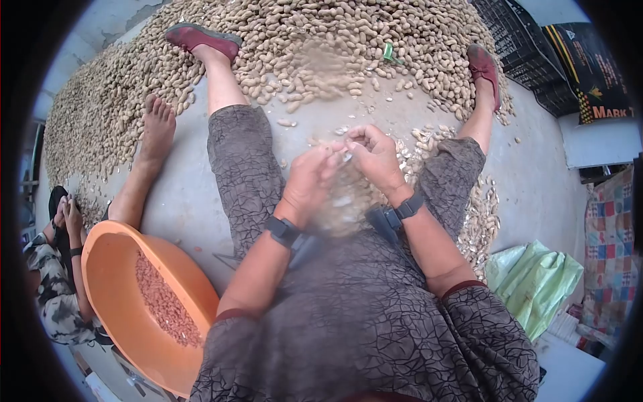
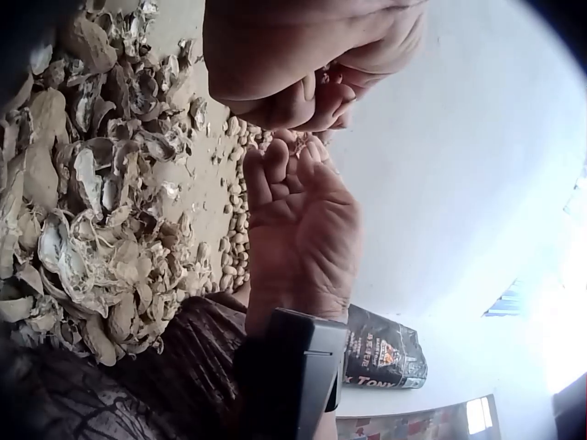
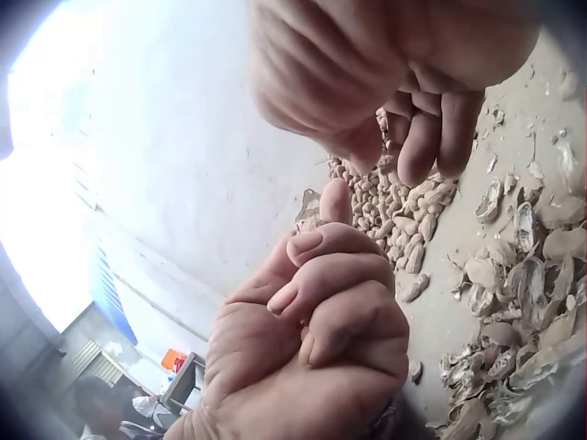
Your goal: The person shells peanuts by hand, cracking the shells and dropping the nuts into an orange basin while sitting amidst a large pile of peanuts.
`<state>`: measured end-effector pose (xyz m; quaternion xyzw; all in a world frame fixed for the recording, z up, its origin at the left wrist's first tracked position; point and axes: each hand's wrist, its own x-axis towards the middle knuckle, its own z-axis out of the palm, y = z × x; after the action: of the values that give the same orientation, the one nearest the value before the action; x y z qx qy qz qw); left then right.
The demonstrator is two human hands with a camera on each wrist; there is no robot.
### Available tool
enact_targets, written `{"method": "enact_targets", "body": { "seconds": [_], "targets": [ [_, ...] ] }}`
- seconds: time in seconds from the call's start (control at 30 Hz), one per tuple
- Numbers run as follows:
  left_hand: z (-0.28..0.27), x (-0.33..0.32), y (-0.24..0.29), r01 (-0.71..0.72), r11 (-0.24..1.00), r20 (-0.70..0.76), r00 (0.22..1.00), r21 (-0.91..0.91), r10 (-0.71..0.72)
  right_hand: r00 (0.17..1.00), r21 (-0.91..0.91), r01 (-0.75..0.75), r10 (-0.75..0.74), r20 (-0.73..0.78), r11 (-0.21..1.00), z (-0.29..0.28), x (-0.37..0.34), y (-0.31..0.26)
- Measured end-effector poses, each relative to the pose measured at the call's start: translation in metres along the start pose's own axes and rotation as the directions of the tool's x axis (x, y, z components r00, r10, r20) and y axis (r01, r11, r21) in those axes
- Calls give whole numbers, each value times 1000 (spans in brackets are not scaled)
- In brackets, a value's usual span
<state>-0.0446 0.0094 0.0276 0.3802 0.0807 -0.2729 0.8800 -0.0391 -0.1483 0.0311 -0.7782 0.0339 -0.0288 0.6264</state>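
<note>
Looking down from the head camera, a person's two bare hands meet above a smooth grey floor [image 1: 191, 161], between legs in dark, crackle-patterned trousers [image 1: 244, 164]. The left hand [image 1: 309, 175] has its fingers curled in toward the thumb, partly blurred; the right hand [image 1: 376, 161] comes in opposite, finger and thumb bent together. Their tips appear to pinch one small pale piece of peanut [image 1: 347, 157], though whether it is shell or nut is too small to tell.

The work looks like shelling peanuts by hand, and it seems far from finished. Done so far: a layer of loose pinkish-red shelled kernels [image 1: 164, 298] lies inside a deep orange plastic tub [image 1: 100, 268] beside the person's left side, leaving much of its inner wall bare. Broken tan shells with whitish insides [image 2: 101, 211] are strewn near the right leg, more of them in both wrist views.

Left to do: a broad heap of whole, unshelled tan peanuts [image 1: 288, 27] spreads across the floor ahead, reaching both dark red shoes [image 1: 204, 41]. It looks far larger than the shelled portion.
</note>
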Motion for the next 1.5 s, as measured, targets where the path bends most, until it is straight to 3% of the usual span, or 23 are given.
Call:
{"method": "enact_targets", "body": {
  "seconds": [0.07,0.13,0.2,0.27,0.33,0.5,0.73,0.87,0.93,0.97,1.03,1.3,1.43,1.5],
  "targets": [
    [-1,-1,2,-10,1000,-28,1000,-16,9,997,99,-28,20,80,995,1,-4,-4],
    [-6,0,3,-22,998,84,996,-52,27,986,193,-64,33,162,979,5,-8,-12],
    [0,0,-1,-38,999,24,999,1,38,946,349,-133,13,325,928,9,-10,-17],
    [-1,0,-4,-50,997,-34,998,56,52,931,399,-216,65,359,891,9,-13,-17],
    [-6,2,-4,-34,986,36,999,162,29,910,443,-299,114,398,845,8,-13,-15],
    [2,-3,-3,-27,988,45,999,150,20,862,506,-410,140,488,759,-1,-12,-19],
    [3,-2,-8,-111,934,38,994,340,105,859,474,-383,117,498,793,0,-15,-24],
    [0,-5,-5,-98,934,65,995,344,80,846,491,-421,136,515,763,1,-15,-25],
    [-2,-6,-5,-68,984,103,993,164,51,844,503,-425,128,521,753,0,-15,-25],
    [-2,-6,-7,-67,984,104,993,163,51,857,460,-398,143,495,794,0,-15,-24],
    [-2,-6,-10,-124,926,94,991,357,96,869,413,-371,154,470,832,0,-16,-25],
    [-4,-6,-9,-66,946,30,998,317,59,908,327,-317,185,377,890,8,-15,-19],
    [-9,-3,-7,-40,954,41,999,296,30,887,295,-341,202,415,893,9,-12,-8],
    [-10,0,-8,-18,953,-10,1000,304,22,917,157,-148,76,391,976,13,-10,-2]
  ]
}}
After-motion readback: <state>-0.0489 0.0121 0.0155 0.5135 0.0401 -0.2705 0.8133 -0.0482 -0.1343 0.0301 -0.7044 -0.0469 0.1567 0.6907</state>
